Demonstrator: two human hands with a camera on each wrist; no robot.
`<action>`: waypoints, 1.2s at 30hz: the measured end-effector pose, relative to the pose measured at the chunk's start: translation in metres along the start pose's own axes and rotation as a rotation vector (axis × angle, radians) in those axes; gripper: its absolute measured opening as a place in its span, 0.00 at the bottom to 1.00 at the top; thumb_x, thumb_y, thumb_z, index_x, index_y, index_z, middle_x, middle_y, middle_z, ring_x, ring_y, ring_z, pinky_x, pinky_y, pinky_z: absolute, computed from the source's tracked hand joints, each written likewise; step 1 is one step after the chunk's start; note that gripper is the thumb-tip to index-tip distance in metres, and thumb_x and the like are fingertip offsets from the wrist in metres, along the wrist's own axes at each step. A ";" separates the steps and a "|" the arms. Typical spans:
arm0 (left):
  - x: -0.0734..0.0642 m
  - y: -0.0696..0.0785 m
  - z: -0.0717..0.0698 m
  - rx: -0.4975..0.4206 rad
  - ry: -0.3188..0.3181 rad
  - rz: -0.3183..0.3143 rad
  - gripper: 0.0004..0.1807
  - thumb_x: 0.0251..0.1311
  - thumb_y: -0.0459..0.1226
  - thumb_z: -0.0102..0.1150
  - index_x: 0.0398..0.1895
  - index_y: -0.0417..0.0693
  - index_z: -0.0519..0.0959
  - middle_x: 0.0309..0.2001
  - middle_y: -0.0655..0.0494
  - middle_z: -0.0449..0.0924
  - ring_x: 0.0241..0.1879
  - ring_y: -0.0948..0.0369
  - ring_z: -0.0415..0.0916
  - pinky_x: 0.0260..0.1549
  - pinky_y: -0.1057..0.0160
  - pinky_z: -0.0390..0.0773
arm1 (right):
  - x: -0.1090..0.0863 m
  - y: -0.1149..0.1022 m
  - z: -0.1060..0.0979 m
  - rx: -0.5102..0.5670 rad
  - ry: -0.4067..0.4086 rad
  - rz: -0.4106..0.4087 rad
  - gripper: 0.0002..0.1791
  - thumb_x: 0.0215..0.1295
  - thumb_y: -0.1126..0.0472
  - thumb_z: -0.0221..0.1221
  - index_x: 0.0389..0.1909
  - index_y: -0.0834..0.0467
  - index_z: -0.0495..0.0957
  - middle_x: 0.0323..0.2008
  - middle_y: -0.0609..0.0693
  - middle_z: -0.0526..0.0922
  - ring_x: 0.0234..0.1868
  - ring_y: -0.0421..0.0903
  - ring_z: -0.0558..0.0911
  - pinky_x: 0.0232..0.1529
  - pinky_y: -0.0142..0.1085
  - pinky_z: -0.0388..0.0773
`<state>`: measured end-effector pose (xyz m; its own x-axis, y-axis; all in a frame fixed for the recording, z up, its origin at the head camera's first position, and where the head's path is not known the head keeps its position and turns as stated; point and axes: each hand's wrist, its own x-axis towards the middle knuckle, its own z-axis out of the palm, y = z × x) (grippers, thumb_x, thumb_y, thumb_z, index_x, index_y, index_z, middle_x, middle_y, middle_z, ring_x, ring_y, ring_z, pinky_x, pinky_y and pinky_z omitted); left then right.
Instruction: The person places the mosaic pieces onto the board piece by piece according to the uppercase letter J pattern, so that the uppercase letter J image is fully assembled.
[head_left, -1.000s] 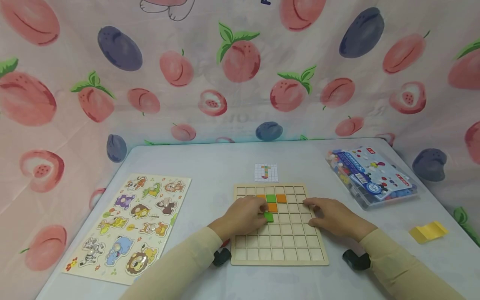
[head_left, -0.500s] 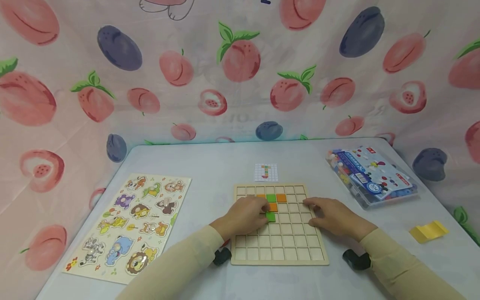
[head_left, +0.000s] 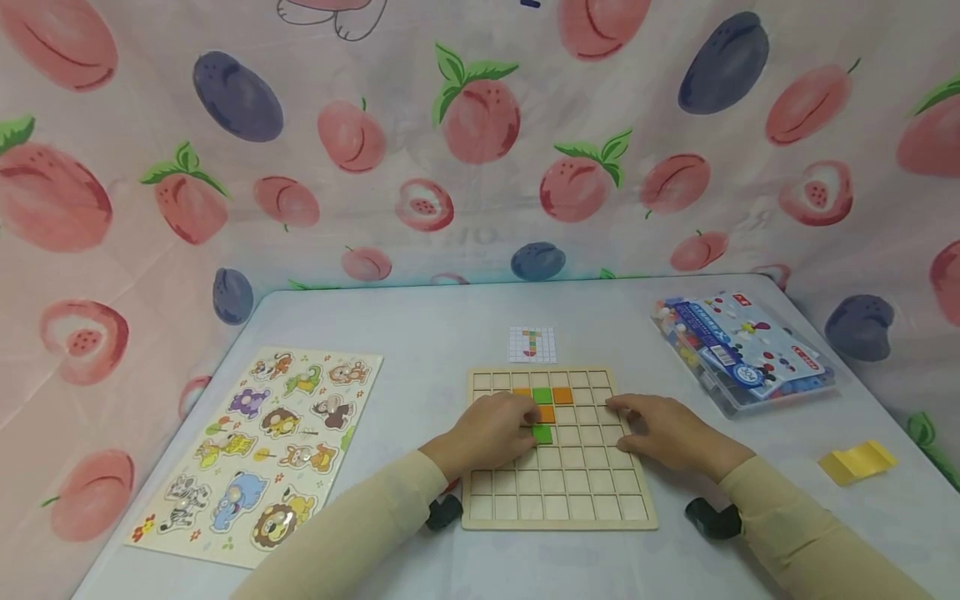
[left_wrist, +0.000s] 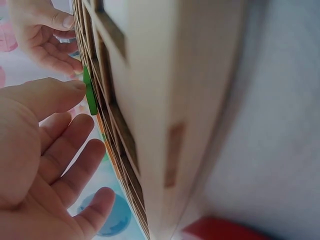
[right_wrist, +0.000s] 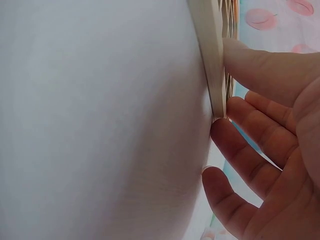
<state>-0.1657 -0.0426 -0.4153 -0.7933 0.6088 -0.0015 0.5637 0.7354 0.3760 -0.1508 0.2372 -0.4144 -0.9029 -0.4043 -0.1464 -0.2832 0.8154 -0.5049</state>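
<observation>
A wooden grid board [head_left: 558, 527] lies at the middle of the table. On its grid sit an orange tile [head_left: 562, 396] and a green tile [head_left: 542, 396] in one row, with another orange tile [head_left: 546, 414] below. My left hand [head_left: 491, 429] reaches over the board's left half. In the left wrist view its thumb touches a lower green tile [left_wrist: 90, 92], which stands slightly proud of the grid; the other fingers are loosely bent and spread. My right hand [head_left: 671, 433] is at the board's right edge, thumb and fingertips against the frame [right_wrist: 214, 65], fingers relaxed.
Behind the board lies a small printed grid card [head_left: 532, 345]. An animal puzzle board [head_left: 255, 450] is at left, a clear box of colourful pieces [head_left: 742, 354] at back right. A yellow paper [head_left: 857, 463] lies at far right; something red [left_wrist: 220, 230] shows near the board.
The lower green tile has shifted slightly right under my left hand, then stayed in place. My right hand has kept its position at the board's edge.
</observation>
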 end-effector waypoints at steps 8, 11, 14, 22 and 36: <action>-0.001 0.000 -0.002 0.003 -0.002 -0.005 0.11 0.58 0.37 0.66 0.44 0.50 0.85 0.39 0.64 0.84 0.40 0.65 0.78 0.44 0.65 0.76 | 0.000 0.000 0.001 -0.001 0.004 0.001 0.32 0.62 0.57 0.68 0.66 0.61 0.72 0.60 0.60 0.78 0.61 0.62 0.75 0.61 0.60 0.67; -0.002 0.000 -0.002 0.006 -0.005 -0.001 0.10 0.58 0.37 0.65 0.43 0.51 0.85 0.37 0.65 0.83 0.38 0.66 0.75 0.42 0.65 0.75 | 0.000 0.000 0.001 -0.003 0.003 0.002 0.32 0.62 0.57 0.68 0.66 0.62 0.72 0.60 0.60 0.78 0.61 0.62 0.75 0.62 0.60 0.67; -0.002 0.000 -0.002 0.008 -0.004 0.008 0.09 0.58 0.36 0.65 0.42 0.51 0.86 0.36 0.65 0.83 0.36 0.66 0.74 0.42 0.65 0.75 | 0.000 -0.001 0.001 -0.002 -0.001 0.008 0.32 0.62 0.57 0.68 0.66 0.62 0.72 0.60 0.60 0.78 0.62 0.62 0.75 0.62 0.60 0.67; -0.002 0.001 -0.001 0.024 -0.002 0.018 0.11 0.58 0.36 0.63 0.44 0.51 0.86 0.39 0.64 0.85 0.39 0.65 0.77 0.44 0.64 0.76 | 0.000 -0.001 0.001 0.011 -0.006 0.016 0.32 0.62 0.56 0.68 0.66 0.61 0.72 0.59 0.60 0.78 0.62 0.62 0.74 0.62 0.60 0.67; -0.002 0.001 -0.002 -0.005 -0.025 0.039 0.14 0.60 0.35 0.63 0.49 0.49 0.85 0.45 0.63 0.85 0.45 0.63 0.78 0.47 0.65 0.76 | -0.001 0.000 0.000 0.009 -0.002 -0.004 0.32 0.63 0.56 0.68 0.66 0.62 0.72 0.59 0.60 0.78 0.61 0.62 0.75 0.62 0.60 0.67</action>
<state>-0.1636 -0.0438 -0.4126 -0.7649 0.6440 -0.0096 0.5927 0.7097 0.3809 -0.1505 0.2378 -0.4144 -0.9010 -0.4084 -0.1463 -0.2839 0.8100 -0.5131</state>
